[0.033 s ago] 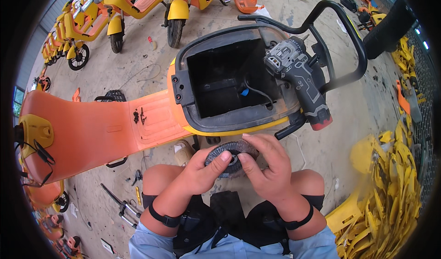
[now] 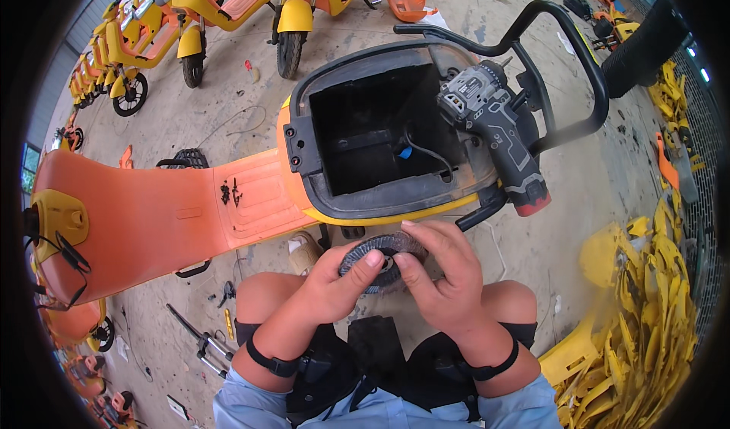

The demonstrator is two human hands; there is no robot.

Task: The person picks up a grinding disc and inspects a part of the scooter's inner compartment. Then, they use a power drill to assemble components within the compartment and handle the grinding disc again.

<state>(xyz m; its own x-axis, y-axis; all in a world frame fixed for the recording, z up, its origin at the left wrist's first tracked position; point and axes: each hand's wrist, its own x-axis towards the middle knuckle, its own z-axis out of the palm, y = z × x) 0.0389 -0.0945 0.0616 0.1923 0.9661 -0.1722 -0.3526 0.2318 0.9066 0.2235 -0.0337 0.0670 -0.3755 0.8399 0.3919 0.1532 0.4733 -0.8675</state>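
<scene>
A dark grey flap disc (image 2: 378, 245), round with ridged flaps and a hole in its middle, is held between my two hands above my knees. My left hand (image 2: 334, 283) grips its left side, thumb across the face near the hole. On the other side my right hand (image 2: 445, 273) pinches the rim, its thumb beside the hole; part of the disc is hidden behind these fingers. Just beyond my hands stands an orange and yellow scooter (image 2: 144, 208) with an uncovered black storage box (image 2: 342, 197). A grey and black cordless drill (image 2: 494, 121) lies across the box's right rim.
Small dark screws (image 2: 230, 192) lie on the scooter's orange footboard. A black tube rail (image 2: 597, 71) curves off its right end. Yellow panels (image 2: 646, 330) are heaped at the right. Parked scooters (image 2: 293, 18) line the far left. A yellow marker-like stick (image 2: 229, 324) is on the floor.
</scene>
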